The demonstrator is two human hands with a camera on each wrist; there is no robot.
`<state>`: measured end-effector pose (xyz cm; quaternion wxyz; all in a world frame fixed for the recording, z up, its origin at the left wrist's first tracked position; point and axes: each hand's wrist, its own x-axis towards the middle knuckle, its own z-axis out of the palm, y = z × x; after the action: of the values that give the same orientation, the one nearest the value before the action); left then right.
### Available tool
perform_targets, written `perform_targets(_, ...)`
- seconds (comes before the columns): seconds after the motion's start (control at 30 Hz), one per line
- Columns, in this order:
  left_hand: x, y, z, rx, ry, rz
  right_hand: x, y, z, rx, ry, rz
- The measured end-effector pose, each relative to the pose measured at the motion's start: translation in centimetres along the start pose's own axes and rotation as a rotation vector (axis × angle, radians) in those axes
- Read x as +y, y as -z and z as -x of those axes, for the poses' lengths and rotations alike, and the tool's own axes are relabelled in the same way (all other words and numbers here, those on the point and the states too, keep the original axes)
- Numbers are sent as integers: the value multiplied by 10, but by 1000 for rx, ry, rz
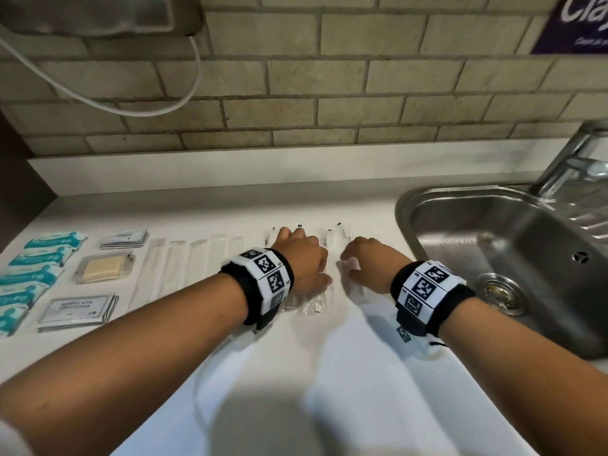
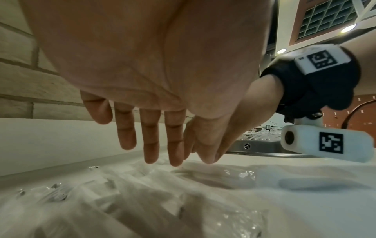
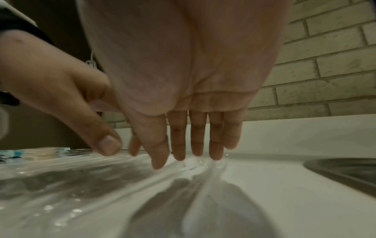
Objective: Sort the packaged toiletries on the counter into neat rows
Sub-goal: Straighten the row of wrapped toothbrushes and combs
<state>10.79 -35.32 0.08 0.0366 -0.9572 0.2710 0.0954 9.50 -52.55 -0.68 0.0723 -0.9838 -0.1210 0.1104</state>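
Observation:
Clear plastic-wrapped toiletry packets (image 1: 324, 292) lie side by side in the middle of the white counter (image 1: 296, 373). My left hand (image 1: 304, 255) rests palm down on them, fingers straight (image 2: 151, 145). Just right of it, my right hand (image 1: 368, 261) lies over another clear packet (image 1: 353, 284) with straight fingers (image 3: 197, 141) touching the wrap (image 3: 203, 173). Further left stands a row of long clear packets (image 1: 184, 261), a yellow soap bar in a clear case (image 1: 103, 266), white sachets (image 1: 77, 311) and teal packs (image 1: 29, 278).
A steel sink (image 1: 513, 258) with its tap (image 1: 572, 159) sits right of my right hand. The brick wall (image 1: 296, 93) and a low white ledge close off the back. A white cable (image 1: 148, 103) hangs at the upper left.

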Motion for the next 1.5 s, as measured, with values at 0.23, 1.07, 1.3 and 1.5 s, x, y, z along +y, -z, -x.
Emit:
perform_targets(0.23, -13, -15, -1, -140, 40, -74, -30, -19, -2, -75, 34, 50)
perform_targets(1.07, -56, -17, 23, 22, 416, 337, -82, -13, -23, -18, 54, -115)
perform_targets(1.3, -50, -15, 20, 43, 518, 498, -111, -18, -46, -67, -125, -56)
perform_targets(1.5, -48, -10, 19, 54, 563, 477, -114, -12, -50, -36, -185, -102)
